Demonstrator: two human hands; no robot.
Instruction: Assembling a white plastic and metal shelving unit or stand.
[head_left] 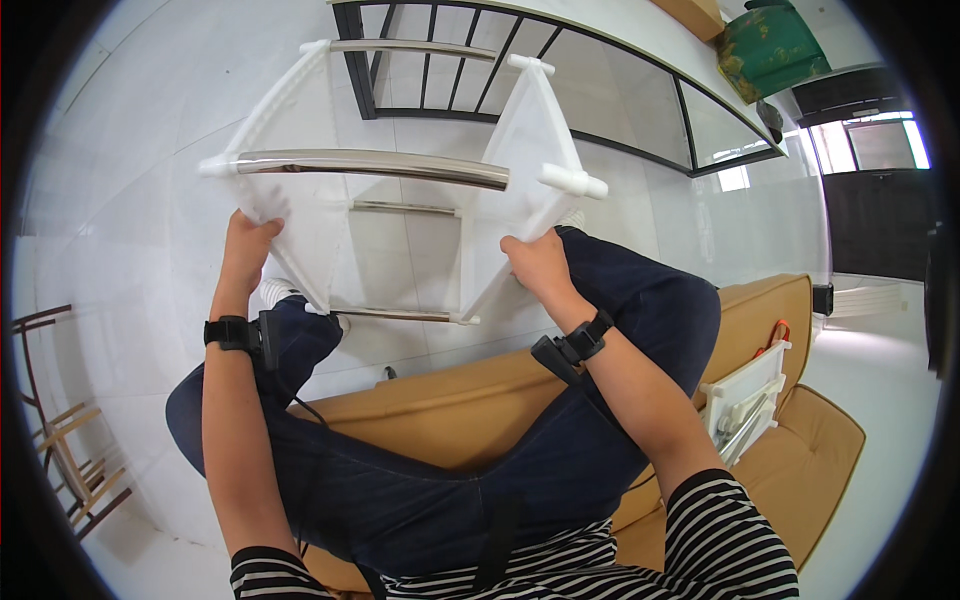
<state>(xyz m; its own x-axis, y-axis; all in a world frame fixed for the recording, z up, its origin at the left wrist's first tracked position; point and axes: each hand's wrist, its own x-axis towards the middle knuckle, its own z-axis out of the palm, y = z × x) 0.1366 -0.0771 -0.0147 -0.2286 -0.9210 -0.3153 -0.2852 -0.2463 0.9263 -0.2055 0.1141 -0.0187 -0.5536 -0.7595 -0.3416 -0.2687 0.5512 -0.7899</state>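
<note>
Striped sleeve (735,530), lower right. Gripping white rack (530,130), upper centre, by 2 side panels (295,112): left hand (252,243), right hand (538,261). Could jam thick chrome tube (380,164), seemingly unseated at right end, if squeezed askew.

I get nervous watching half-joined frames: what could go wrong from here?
The near upper tube and far upper tube appear to stop short of the right panel, so they might sag or miss their connectors. If the right hand pushes unevenly, the lower tubes could twist at their joints.
</note>
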